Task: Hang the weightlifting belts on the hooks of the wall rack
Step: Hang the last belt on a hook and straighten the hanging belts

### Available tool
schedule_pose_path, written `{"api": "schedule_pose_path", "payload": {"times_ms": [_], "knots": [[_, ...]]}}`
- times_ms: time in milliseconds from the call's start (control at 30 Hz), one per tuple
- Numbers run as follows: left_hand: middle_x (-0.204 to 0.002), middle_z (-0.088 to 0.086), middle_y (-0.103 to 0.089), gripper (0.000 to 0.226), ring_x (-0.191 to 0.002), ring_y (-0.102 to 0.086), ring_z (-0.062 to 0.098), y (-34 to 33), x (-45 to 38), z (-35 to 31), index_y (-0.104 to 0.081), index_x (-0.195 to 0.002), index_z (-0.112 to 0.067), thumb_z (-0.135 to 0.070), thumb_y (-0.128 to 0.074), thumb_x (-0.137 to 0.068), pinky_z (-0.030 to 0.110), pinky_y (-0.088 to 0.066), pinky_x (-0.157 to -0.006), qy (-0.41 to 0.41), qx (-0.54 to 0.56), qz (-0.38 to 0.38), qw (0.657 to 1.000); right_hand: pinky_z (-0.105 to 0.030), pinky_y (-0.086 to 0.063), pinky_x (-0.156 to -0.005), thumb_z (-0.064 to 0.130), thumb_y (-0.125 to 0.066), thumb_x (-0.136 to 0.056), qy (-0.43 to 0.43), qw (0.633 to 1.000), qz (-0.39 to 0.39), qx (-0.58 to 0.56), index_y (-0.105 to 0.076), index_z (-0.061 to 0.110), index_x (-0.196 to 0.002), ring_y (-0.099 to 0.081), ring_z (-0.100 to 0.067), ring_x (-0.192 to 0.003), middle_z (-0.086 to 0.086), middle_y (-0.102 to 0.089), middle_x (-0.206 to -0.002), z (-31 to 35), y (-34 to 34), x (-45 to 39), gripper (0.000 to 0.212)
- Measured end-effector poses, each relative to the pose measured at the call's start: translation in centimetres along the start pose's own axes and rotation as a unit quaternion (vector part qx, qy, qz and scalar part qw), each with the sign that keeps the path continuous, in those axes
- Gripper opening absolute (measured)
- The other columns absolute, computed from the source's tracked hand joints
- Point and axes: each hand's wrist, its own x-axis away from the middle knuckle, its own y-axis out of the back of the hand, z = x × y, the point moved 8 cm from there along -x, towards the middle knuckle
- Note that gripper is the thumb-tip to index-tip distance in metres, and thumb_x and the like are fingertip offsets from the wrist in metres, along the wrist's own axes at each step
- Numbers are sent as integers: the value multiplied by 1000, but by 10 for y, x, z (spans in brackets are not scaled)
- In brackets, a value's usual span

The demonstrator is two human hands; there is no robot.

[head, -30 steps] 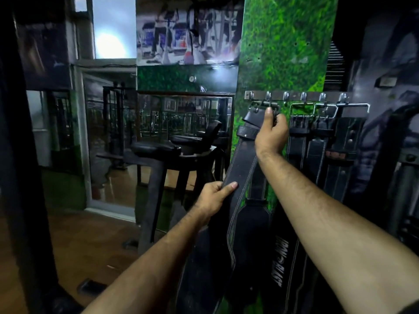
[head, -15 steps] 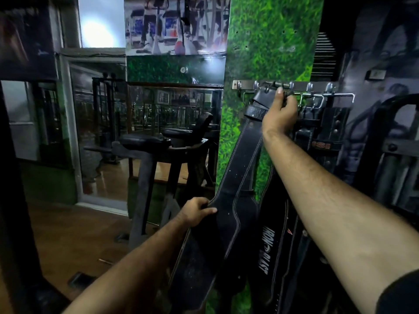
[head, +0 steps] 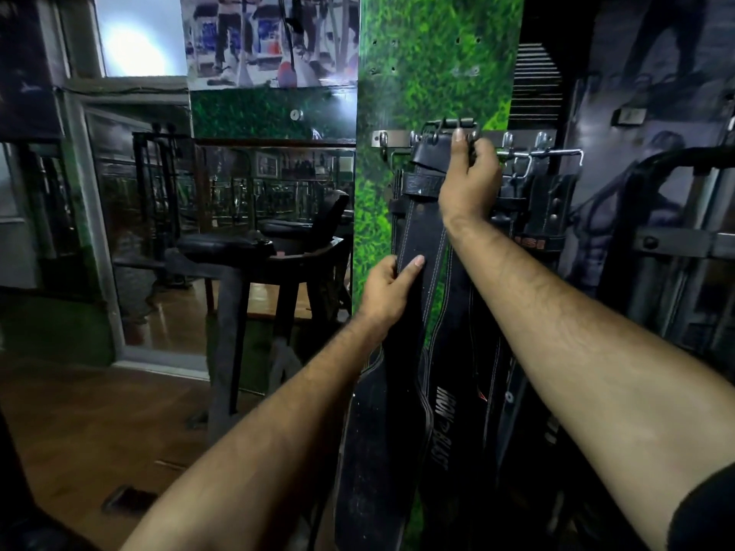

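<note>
A metal wall rack (head: pixel 380 138) with a row of hooks is fixed to the green grass-print panel. My right hand (head: pixel 471 180) grips the buckle end of a black leather weightlifting belt (head: pixel 417 232), holding its metal buckle (head: pixel 451 125) up at the rack, just above the hooks. My left hand (head: pixel 387 288) pinches the same belt's left edge lower down, thumb on its face. Other black belts (head: pixel 529 216) hang from hooks to the right, one printed with white lettering (head: pixel 441 427). My right hand hides the hook behind it.
A black padded gym bench (head: pixel 254 248) stands left of the panel in front of a mirror. Dark machine frames (head: pixel 676 248) crowd the right side. Wooden floor (head: pixel 79 423) lies at lower left. One bare hook (head: pixel 382 139) shows at the rack's left end.
My right hand has raised the buckle to the rack's top edge. My left hand slid up the belt, and the belt now hangs straighter against the panel.
</note>
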Motion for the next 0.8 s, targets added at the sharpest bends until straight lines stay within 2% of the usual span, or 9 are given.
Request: {"api": "schedule_pose_path", "payload": {"times_ms": [100, 267, 367, 433, 500, 600, 667, 733, 800], "knots": [[-86, 2, -73, 12, -75, -67, 8, 1, 26, 61, -68, -93, -9, -21, -65, -94, 27, -55, -71, 41, -14, 21, 999, -23, -25, -48, 38, -58, -96, -35, 999, -4, 3, -29, 26, -60, -29, 0, -46, 13, -32, -53, -16, 8, -4, 47], [-88, 5, -73, 13, -75, -69, 8, 7, 56, 124, -67, -97, -1, -14, -64, -94, 25, -57, -71, 116, -44, 72, 990, -14, -25, -44, 32, -58, -97, -112, 993, -16, -17, -33, 24, -62, -29, 1, -49, 12, -37, -57, -53, 21, 12, 44], [-94, 13, -74, 25, -83, -69, 21, 17, 63, 144, -66, -103, 7, -17, -66, -93, 35, -57, -79, 165, -61, 108, 978, -12, -26, -40, 33, -57, -98, -145, 989, -18, -10, -35, 24, -63, -31, 1, -49, 11, -40, -57, -71, 25, 27, 43], [-93, 12, -74, 24, -79, -71, 18, 22, 70, 158, -66, -104, 6, -15, -66, -93, 33, -59, -77, 199, -70, 133, 968, -13, -27, -42, 33, -57, -97, -153, 988, -23, 2, -34, 24, -62, -32, 1, -50, 11, -41, -58, -81, 27, 37, 43], [-94, 7, -74, 20, -82, -71, 14, 30, 74, 171, -66, -106, 3, -9, -67, -91, 34, -60, -84, 213, -114, 162, 957, -17, -28, -45, 34, -57, -97, -162, 987, -24, 4, -34, 25, -62, -33, 0, -50, 12, -41, -58, -91, 28, 44, 44], [-104, 8, -73, 18, -98, -69, 20, 45, 76, 187, -66, -105, -3, -3, -68, -88, 45, -54, -98, 195, -217, 181, 939, -17, -28, -45, 34, -56, -98, -167, 986, -13, -10, -34, 24, -63, -31, -1, -50, 12, -39, -58, -97, 27, 47, 42], [-103, 8, -73, 20, -98, -70, 19, 48, 71, 177, -67, -103, -6, 4, -62, -87, 36, -57, -92, 184, -214, 155, 947, -18, -28, -47, 35, -56, -98, -156, 987, -3, -25, -34, 24, -63, -30, 1, -48, 12, -37, -58, -92, 24, 45, 42], [-91, 3, -73, 22, -82, -70, 10, 41, 59, 145, -67, -98, -9, 8, -58, -86, 23, -57, -76, 164, -131, 119, 970, -17, -26, -47, 34, -56, -98, -143, 989, 5, -33, -32, 24, -63, -29, 1, -46, 12, -35, -57, -86, 19, 44, 43], [-79, -3, -66, 12, -73, -62, 11, 30, 37, 106, -65, -86, -15, -6, -57, -88, 22, -49, -68, 135, -57, 75, 986, -16, -28, -47, 33, -54, -99, -152, 987, -3, -51, -39, 23, -65, -32, 1, -47, 12, -38, -59, -84, 15, 47, 39]]}}
